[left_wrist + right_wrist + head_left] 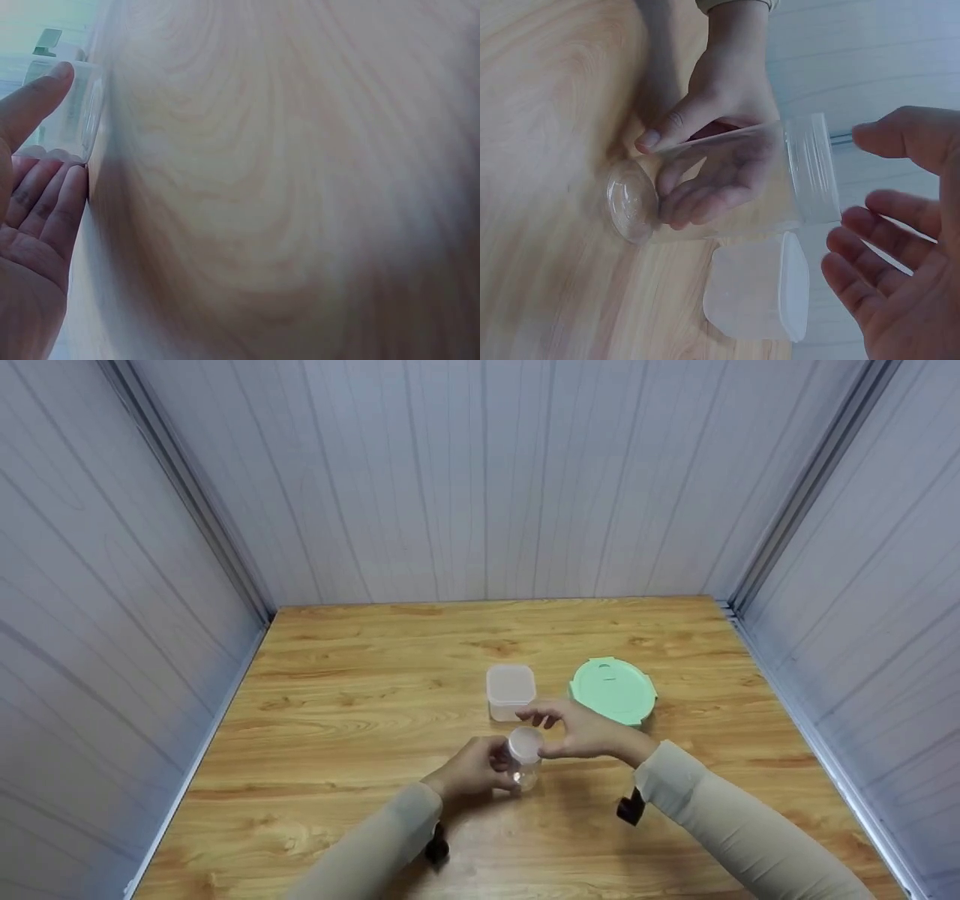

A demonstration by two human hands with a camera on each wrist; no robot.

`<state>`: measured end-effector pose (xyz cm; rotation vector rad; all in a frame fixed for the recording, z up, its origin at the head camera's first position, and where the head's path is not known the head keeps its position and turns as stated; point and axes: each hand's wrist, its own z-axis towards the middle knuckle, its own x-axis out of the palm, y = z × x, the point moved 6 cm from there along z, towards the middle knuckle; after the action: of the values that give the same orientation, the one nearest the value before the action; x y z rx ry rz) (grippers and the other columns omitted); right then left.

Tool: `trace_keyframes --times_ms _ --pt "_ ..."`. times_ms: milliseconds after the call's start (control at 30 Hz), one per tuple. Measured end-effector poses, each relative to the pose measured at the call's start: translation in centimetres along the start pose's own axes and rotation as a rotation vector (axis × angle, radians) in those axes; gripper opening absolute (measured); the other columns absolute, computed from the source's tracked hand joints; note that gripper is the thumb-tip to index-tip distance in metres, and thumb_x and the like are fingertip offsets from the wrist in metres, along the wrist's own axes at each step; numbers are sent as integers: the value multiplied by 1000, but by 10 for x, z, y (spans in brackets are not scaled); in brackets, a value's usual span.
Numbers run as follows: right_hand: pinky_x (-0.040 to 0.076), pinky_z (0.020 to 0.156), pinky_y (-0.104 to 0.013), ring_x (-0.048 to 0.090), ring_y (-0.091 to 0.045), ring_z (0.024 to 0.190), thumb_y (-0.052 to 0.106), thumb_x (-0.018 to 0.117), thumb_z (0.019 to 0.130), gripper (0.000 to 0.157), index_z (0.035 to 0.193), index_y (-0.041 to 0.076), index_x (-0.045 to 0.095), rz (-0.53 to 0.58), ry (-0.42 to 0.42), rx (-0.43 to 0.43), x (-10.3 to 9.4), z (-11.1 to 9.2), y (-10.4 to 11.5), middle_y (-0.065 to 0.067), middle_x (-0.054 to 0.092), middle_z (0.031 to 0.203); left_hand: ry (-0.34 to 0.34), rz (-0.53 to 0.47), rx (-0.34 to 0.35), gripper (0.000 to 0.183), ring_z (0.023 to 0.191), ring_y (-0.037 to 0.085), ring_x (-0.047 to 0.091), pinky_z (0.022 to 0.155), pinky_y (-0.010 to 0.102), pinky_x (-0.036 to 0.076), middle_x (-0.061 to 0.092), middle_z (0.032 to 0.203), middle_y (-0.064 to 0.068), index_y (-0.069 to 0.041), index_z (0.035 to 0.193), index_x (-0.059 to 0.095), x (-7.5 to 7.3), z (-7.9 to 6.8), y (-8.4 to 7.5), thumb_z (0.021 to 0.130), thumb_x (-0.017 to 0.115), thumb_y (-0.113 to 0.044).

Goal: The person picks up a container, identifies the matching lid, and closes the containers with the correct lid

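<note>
A clear jar (526, 777) with a pale screw lid (526, 742) stands upright on the wooden table. My left hand (472, 769) holds its body from the left, thumb on one side and fingers round the other. In the right wrist view the jar (772, 217) is see-through, with the left fingers showing behind its wall. My right hand (585, 730) hovers at the lid, thumb and loosely bent fingers spread about it. The right wrist view shows a small gap between those fingers (870, 281) and the lid. In the left wrist view, only part of the jar (79, 112) appears.
Just behind the jar is a square translucent box (511, 686) with a frosted lid. A round container with a mint-green clip lid (613, 690) sits to its right, beyond the right wrist. Pale panel walls (480, 480) border the wooden table (360, 682) at the back and sides.
</note>
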<state>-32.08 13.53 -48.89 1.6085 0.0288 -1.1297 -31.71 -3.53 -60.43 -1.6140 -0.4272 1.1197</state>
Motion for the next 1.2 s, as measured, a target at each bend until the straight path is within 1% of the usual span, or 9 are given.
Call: trace_keyframes --times_ms 133,333,400,533,667,800,867,1033,1200 --pt "53 106 -55 63 -30 120 7 71 87 65 152 3 61 13 56 6 3 4 -4 -19 69 139 0 -10 3 33 88 6 67 84 21 58 75 97 -3 -4 106 72 1 0 0 80 94 -4" --pt "55 101 -51 63 -24 115 7 76 83 54 137 2 72 -2 59 5 6 8 -8 -14 71 134 7 -14 -5 35 94 7 70 91 24 61 77 104 1 -5 111 73 3 1 3 81 93 -4" --pt "56 98 -50 63 -23 111 9 80 82 50 131 2 75 -14 40 -4 6 8 -8 -14 72 129 5 -19 -6 36 94 7 70 91 23 61 78 104 2 -5 111 73 3 0 3 81 93 -3" --pt "54 90 -41 63 -24 102 14 87 82 44 122 1 77 -22 -21 -9 5 7 -9 -14 75 116 4 -36 0 36 90 8 68 87 21 59 77 100 2 -4 109 73 2 0 2 79 94 -3" --pt "53 86 -34 61 -19 95 19 93 82 41 115 4 75 -7 -85 26 7 4 -12 -9 74 106 6 -51 4 36 87 6 67 83 19 58 75 95 -2 -4 108 73 1 0 2 79 95 -2" --pt "52 82 -30 58 -9 90 25 95 82 39 109 8 72 9 -135 78 12 2 -16 -2 72 100 4 -48 3 36 87 5 66 82 19 58 75 95 -1 -3 108 73 1 -1 2 79 95 -2" --pt "50 79 -27 56 -8 87 26 95 82 40 108 8 70 28 -154 97 15 0 -18 -1 70 98 2 -37 3 36 86 4 65 81 18 57 75 95 1 -3 107 73 1 -2 2 78 95 -3" --pt "45 73 -23 53 -10 83 27 94 84 41 106 6 67 63 -202 104 20 -2 -20 -1 65 95 -2 -7 16 37 83 3 62 78 19 55 74 95 5 -3 107 73 1 -2 1 78 96 -7" --pt "46 73 -21 58 -16 84 32 94 85 41 103 10 64 -23 -249 105 22 -3 -18 1 66 94 4 -11 34 34 89 9 68 84 21 59 78 101 13 -2 108 73 1 0 1 81 93 -3"
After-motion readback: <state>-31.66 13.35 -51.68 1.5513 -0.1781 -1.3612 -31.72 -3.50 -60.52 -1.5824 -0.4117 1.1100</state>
